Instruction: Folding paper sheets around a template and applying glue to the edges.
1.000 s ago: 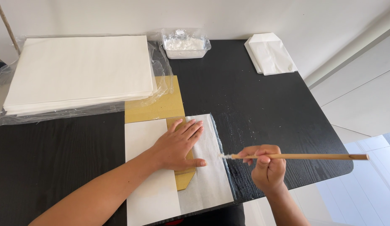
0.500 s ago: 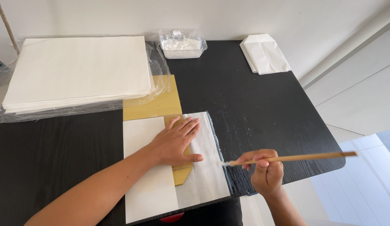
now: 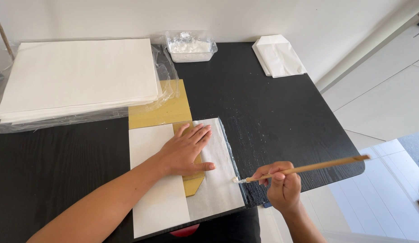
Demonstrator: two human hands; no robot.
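My left hand [image 3: 186,150] lies flat, fingers spread, on a yellow-brown cardboard template [image 3: 192,182] that rests on a white sheet of paper [image 3: 157,198] near the front edge of the black table [image 3: 272,117]. My right hand [image 3: 281,186] grips a thin wooden-handled brush [image 3: 308,168]. Its white-tipped end touches the right edge of the thin translucent flap [image 3: 218,180] of the paper. A larger yellow-brown board [image 3: 162,110] sticks out from under the sheet at the back.
A tall stack of white paper [image 3: 79,76] in clear plastic wrap fills the back left. A clear tub of white paste [image 3: 190,47] stands at the back middle. A pile of folded white bags [image 3: 277,56] lies at the back right. Pale floor tiles [image 3: 389,103] show to the right.
The brush tip has stayed at the right edge of the paper while my right hand shifted slightly. My left hand has stayed pressed on the template.
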